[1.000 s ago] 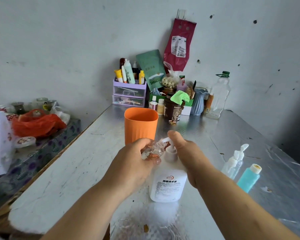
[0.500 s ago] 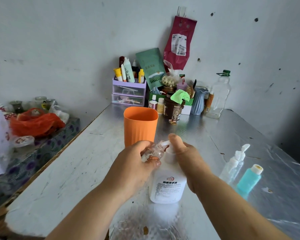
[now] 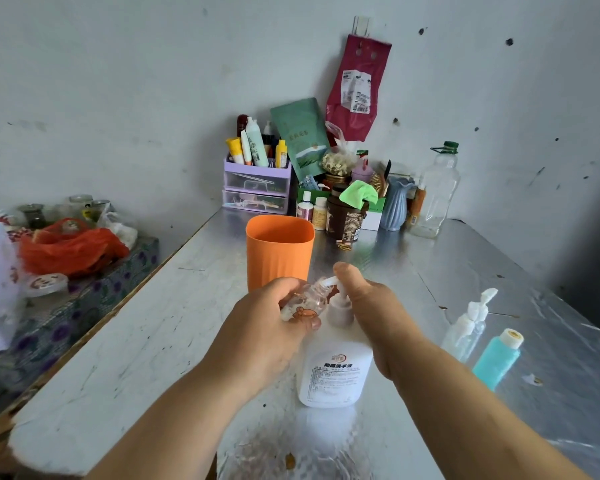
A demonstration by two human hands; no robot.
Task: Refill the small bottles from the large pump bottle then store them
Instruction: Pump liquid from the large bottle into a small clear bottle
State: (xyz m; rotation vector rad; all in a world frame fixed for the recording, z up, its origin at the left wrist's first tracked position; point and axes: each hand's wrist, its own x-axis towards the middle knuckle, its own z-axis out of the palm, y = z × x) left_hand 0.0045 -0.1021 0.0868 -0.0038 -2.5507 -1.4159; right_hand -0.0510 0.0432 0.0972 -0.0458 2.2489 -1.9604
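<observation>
Middle of the table [image 3: 136, 341]: pump bottle [image 3: 333, 372], with cup [image 3: 279, 251] behind it. Just left of the pump head [image 3: 329, 281], small bottle [image 3: 305, 299] in the left hand [image 3: 267, 327]; on the pump head, right hand [image 3: 371, 306]. To the right, spray bottle [image 3: 465, 327], then capped bottle [image 3: 497, 358] beside. Far behind, drawer organiser [image 3: 257, 188].

The right hand [image 3: 371, 306] eases its thumb upward. The pump head [image 3: 331, 281] now stands slightly higher above the large bottle [image 3: 333, 368], baring more stem. Any rise of liquid in the small bottle [image 3: 305, 299] cannot be made out.
</observation>
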